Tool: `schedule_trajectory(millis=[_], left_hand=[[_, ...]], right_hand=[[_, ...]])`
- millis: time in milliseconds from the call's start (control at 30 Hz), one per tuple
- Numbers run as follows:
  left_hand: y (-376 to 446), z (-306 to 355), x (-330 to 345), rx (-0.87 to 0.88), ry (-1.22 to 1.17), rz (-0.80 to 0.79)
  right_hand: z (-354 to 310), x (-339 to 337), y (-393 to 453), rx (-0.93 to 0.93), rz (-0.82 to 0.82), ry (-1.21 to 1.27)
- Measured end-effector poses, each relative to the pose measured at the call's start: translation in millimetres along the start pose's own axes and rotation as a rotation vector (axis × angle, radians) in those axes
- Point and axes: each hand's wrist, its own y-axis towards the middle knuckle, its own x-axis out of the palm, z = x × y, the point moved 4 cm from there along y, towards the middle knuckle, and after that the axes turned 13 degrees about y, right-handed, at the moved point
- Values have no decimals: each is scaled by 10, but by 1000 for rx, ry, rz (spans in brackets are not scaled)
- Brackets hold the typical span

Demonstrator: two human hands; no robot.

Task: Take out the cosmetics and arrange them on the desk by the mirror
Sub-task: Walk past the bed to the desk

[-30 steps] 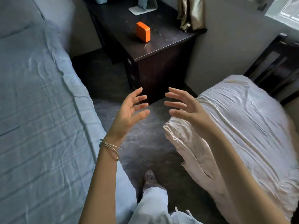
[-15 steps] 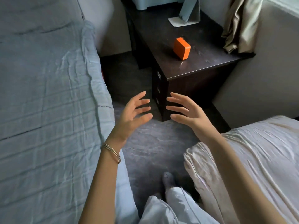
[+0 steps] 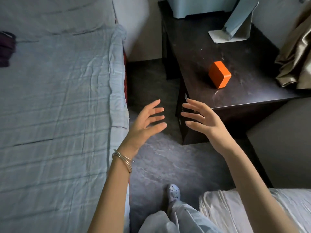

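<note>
A dark wooden desk (image 3: pixel 249 91) stands ahead on the right. On it sits an orange box (image 3: pixel 219 74), and behind that a pale blue stand mirror (image 3: pixel 235 26) on a white base. A light blue container (image 3: pixel 193 7) is at the desk's back edge, cut off by the frame. My left hand (image 3: pixel 146 121) and my right hand (image 3: pixel 200 118) hover side by side over the floor, in front of the desk's near corner. Both have fingers spread and hold nothing. The left wrist wears thin metal bangles.
A bed with a pale blue sheet (image 3: pixel 58 115) fills the left side; a dark cloth (image 3: pixel 5 47) lies at its far left. A white-covered seat (image 3: pixel 252 212) is at the lower right. A gold curtain (image 3: pixel 296 61) drapes onto the desk. My foot (image 3: pixel 173 193) stands on grey carpet.
The view has moved forward and closer to the desk, so the orange box and mirror appear larger. Both hands stay spread and empty in front of me.
</note>
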Motion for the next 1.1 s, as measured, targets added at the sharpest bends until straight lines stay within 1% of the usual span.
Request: schedule_trajectory(millis=[133,367,600,833,1100], left_hand=[[291,-55,-42,-25,-16,13],[784,-179,-250,-59,-29,29],[1321,-322,-736,-79,-5,-3],[2004,-409,-1316,-66,-2,-89],[2728,-499,-1532,-55,9,-276]], right_hand=[[-34,-150,364,7,0,-6],[121,-244,916,56,-14,-5],[174,-111,1636,44,16,-32],[164,116,2362,18,98,-36],[272,135,2821,12,252,-22]])
